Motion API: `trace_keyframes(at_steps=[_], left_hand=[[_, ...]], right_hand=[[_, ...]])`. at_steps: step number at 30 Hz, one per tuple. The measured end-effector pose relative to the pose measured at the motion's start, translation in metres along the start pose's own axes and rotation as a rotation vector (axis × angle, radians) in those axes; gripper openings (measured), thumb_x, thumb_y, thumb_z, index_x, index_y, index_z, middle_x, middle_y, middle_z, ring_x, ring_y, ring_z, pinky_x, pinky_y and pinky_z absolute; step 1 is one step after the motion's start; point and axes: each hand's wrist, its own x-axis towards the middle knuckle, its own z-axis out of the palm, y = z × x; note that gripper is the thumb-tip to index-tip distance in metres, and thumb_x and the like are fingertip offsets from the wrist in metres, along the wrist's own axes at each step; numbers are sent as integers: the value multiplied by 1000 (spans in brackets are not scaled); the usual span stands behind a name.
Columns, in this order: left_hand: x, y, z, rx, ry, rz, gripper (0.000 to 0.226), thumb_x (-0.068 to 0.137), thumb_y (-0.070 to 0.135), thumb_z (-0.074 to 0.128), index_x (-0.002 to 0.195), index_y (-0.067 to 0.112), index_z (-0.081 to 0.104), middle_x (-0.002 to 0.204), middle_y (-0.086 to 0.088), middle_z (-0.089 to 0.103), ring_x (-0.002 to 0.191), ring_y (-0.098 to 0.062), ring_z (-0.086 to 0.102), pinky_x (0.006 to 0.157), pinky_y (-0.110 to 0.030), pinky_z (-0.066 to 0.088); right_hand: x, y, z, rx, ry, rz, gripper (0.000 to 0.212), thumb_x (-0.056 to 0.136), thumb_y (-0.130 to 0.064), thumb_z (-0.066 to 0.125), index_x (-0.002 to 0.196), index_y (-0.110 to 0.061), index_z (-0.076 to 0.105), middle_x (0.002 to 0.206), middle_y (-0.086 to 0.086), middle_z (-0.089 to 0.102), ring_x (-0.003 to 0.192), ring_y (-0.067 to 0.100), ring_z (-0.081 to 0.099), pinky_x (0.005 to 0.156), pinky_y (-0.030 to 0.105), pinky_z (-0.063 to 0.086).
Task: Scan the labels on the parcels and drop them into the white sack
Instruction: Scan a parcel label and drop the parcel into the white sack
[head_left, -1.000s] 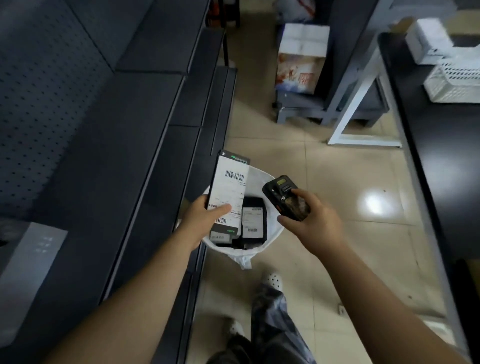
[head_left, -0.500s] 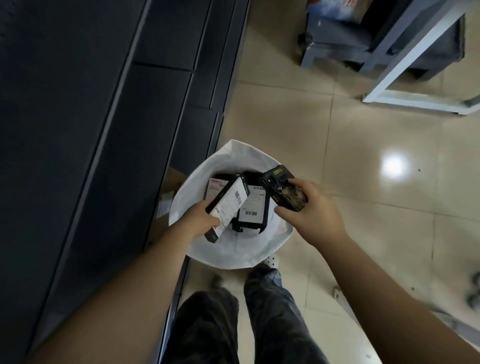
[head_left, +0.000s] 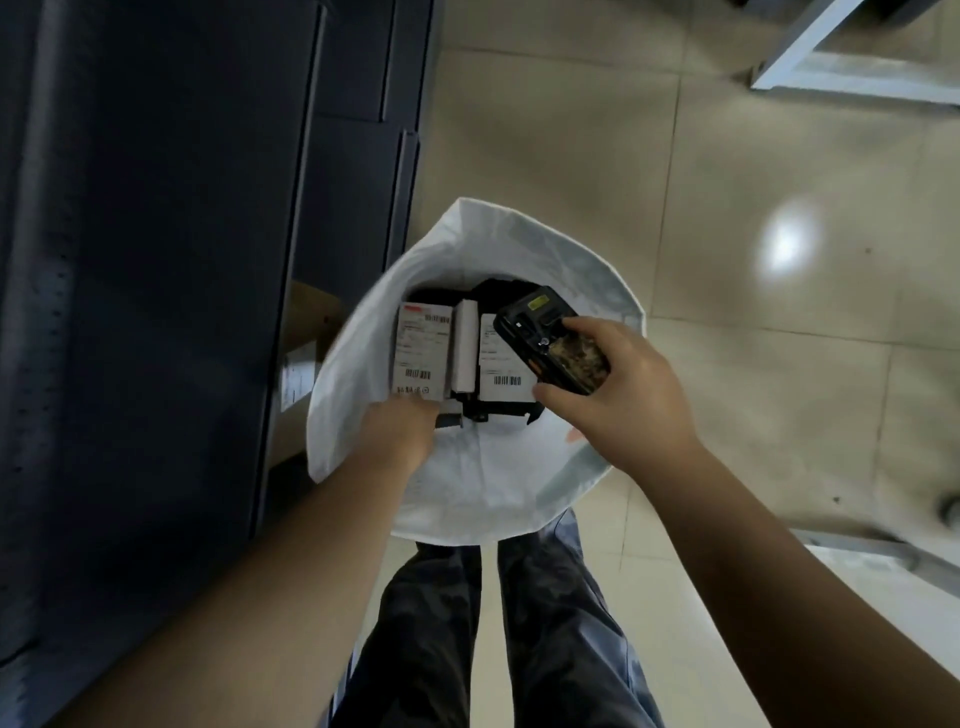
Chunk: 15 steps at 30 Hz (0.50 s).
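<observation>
The white sack (head_left: 470, 501) stands open on the floor below me. Inside lie black parcels with white barcode labels: one on the left (head_left: 422, 345), one on the right (head_left: 496, 364), and a narrow one (head_left: 464, 344) tilted on edge between them. My left hand (head_left: 400, 423) reaches into the sack and holds the near end of that narrow parcel; its fingertips are blurred. My right hand (head_left: 623, 405) grips a black handheld scanner (head_left: 550, 345) over the sack's right side, above the right parcel.
Dark metal shelving (head_left: 182, 260) runs along the left, right beside the sack. A cardboard box (head_left: 306, 332) sits under it. My legs (head_left: 467, 623) stand just behind the sack. A white frame (head_left: 852, 78) is at the far right on the tiled floor.
My left hand has lowered the parcel from above the sack down among the others. My view has tipped down and closer. The scanner hand has stayed over the sack.
</observation>
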Motion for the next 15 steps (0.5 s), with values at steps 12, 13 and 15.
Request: trace_keyframes(at_steps=[12,13,15], left_hand=[[43,3,39,-70,-270,43,39,96,28,46,133,20,52,127,-5,57,113,-24,55,95,-36,43],[38,1,33,-134,-250,52,38,97,29,46,132,17,53,123,-6,59,107,-24,57,92,-35,47],[25,-3,20,-274,-165,51,37,99,31,48,130,13,55,122,-8,60,102,-23,57,86,-34,48]], right_hand=[[-15,8,31,-41,75,16,67,75,-42,81,135,-31,55,130,-11,58,111,9,56,87,25,45],[-19,6,30,-36,80,19,67,74,-42,82,135,-31,55,130,-10,58,111,9,56,87,25,46],[-29,1,27,-24,85,19,68,74,-41,82,135,-32,56,130,-10,59,111,9,57,88,26,47]])
